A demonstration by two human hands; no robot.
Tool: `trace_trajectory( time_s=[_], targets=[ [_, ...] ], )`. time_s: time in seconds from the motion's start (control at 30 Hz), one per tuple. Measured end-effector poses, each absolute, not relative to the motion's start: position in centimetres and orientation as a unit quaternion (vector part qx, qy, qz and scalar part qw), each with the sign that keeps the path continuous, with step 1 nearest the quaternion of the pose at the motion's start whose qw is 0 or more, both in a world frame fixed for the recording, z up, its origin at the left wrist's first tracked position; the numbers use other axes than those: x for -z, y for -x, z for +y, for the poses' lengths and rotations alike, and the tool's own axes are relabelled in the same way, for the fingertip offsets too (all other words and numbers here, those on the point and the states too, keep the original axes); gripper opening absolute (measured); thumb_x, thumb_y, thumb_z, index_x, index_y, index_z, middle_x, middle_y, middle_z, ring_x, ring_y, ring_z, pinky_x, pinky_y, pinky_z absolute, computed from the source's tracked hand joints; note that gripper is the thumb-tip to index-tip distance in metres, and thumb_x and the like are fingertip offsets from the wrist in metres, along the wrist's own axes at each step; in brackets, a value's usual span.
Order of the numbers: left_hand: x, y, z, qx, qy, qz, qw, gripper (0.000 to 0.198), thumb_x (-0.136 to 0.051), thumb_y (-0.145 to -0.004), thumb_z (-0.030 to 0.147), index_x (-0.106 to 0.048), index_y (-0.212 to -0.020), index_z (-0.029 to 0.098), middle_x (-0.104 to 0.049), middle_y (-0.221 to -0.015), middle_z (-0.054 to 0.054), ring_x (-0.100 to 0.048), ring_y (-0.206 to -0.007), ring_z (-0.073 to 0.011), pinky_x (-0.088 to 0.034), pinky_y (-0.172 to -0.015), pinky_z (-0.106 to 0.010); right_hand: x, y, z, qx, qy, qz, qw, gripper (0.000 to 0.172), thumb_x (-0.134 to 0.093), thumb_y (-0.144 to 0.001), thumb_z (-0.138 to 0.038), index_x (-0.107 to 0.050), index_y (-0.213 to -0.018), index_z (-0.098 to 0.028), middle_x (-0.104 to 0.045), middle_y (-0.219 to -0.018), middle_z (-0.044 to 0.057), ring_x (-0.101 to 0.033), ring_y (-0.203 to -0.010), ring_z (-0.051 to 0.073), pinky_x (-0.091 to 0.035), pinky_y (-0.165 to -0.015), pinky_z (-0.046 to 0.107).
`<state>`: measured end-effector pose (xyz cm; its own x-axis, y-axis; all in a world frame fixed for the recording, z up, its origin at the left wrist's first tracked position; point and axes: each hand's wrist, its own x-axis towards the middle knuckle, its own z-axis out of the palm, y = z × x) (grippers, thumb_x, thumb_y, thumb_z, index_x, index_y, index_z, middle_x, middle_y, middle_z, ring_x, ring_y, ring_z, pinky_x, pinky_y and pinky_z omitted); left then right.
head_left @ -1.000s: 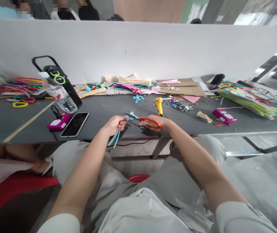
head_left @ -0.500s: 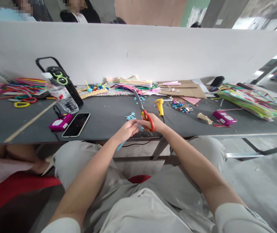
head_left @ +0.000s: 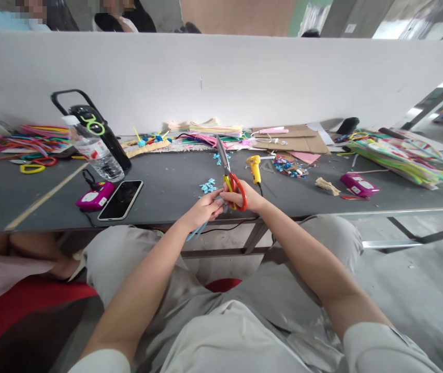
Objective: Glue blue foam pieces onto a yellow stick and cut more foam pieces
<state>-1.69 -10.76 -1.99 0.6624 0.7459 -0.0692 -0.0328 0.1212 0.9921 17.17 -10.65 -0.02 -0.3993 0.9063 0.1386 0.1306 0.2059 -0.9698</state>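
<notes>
My right hand (head_left: pixel 242 198) is closed round the handles of a pair of scissors (head_left: pixel 227 170), whose grips are red and yellow. The blades point away from me, towards the back of the table. Close against it, my left hand (head_left: pixel 205 210) pinches thin light blue strips (head_left: pixel 198 231), their ends hanging below the palm at the table's front edge. The fingertips of both hands meet, so the strips' upper ends are hidden. Just beyond my left hand lies a small heap of cut blue pieces (head_left: pixel 208 186), and more blue bits (head_left: pixel 217 157) lie behind the blades.
A yellow glue gun (head_left: pixel 254 168) stands right of the scissors, its cord running down. To the left are a phone (head_left: pixel 120 200), a purple device (head_left: pixel 95 197), a water bottle (head_left: pixel 97 153) and a black flask (head_left: pixel 108 137). Cardboard (head_left: pixel 295 140) and colourful craft stems (head_left: pixel 403 158) lie at the right.
My right hand has turned the scissors slightly, and the blades look a little more apart. The blue strips under my left hand have shifted and fanned out. The view has moved slightly.
</notes>
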Motion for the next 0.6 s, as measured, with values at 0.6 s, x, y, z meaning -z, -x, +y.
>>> trace_trajectory(
  time_s=[0.6],
  targets=[
    [1.67, 1.49, -10.84, -0.321, -0.620, 0.389, 0.601, 0.028, -0.058, -0.091, 0.045, -0.059, -0.084, 0.017, -0.031, -0.055, 0.008, -0.023, -0.042, -0.0051, -0.015, -0.041, -0.021, -0.56, -17.58, -10.43, -0.426, 0.419, -0.698, 0.394, 0.034, -0.070, -0.079, -0.046, -0.047, -0.079, -0.021, -0.061, -0.059, -0.003, -0.056, -0.052, 0.013, -0.045, -0.051, 0.025]
  ],
)
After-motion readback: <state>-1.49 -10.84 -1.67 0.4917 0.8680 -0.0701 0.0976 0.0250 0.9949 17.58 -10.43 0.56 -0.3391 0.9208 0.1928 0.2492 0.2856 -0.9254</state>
